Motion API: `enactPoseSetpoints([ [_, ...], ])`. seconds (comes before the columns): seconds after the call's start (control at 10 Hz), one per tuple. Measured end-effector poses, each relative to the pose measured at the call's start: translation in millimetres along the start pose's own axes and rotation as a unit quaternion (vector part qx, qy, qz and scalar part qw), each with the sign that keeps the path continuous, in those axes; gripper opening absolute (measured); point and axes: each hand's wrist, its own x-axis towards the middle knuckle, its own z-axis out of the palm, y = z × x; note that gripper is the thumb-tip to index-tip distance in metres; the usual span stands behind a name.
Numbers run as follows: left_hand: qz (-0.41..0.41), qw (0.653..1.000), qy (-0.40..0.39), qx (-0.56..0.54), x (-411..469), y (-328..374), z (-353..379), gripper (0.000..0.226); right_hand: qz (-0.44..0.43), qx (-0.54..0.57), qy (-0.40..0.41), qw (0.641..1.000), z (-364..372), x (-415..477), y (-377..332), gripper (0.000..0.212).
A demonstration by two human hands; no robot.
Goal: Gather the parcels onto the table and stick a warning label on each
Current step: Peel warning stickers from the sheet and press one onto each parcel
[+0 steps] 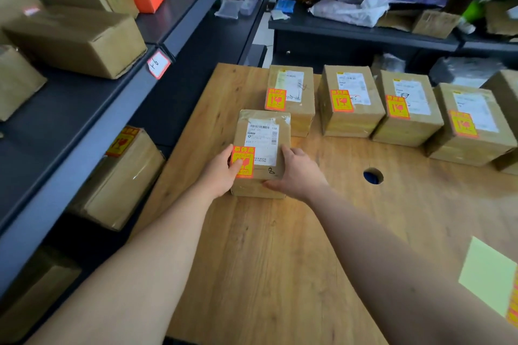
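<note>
A small brown cardboard parcel [259,176] stands on the light wooden tabletop [280,246] close to its left edge, its long axis running from the near edge toward the far edge, with the far end leaning slightly right. Both hands clamp it. The left hand [220,175] holds the near left corner with the thumb pressed onto an orange-and-yellow warning label [246,155]. The right hand [297,173] grips the right side, with fingers curled over the top edge and the thumb along the near face. The warning label sits at the near left of the top face, upright to the person, with a broken-glass symbol; its characters are too small to read. Beside it a white shipping label [262,140] carries a barcode and what looks like "E012", and a handwritten "8" sits near the right hand. Just behind, along the far edge, a row of brown cardboard parcels [350,117] stands lengthwise the same way, each with a white slip and an orange label at its near left. Whether the held parcel touches the leftmost one cannot be told. A round cable hole [372,175] lies right of the hands, and a pale yellow-green sheet [489,274] lies at the right edge. A white shelf tag [158,63] on the dark metal shelving [84,154] at left reads roughly "Y6".
</note>
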Motion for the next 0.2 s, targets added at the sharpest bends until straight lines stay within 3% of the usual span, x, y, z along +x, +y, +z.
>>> enactPoseSetpoints([
  [0.2,0.008,0.991,0.024,0.131,-1.4,15.0,-7.5,0.044,0.013,-0.025,-0.002,1.000,-11.2,-4.4,-4.9,0.080],
])
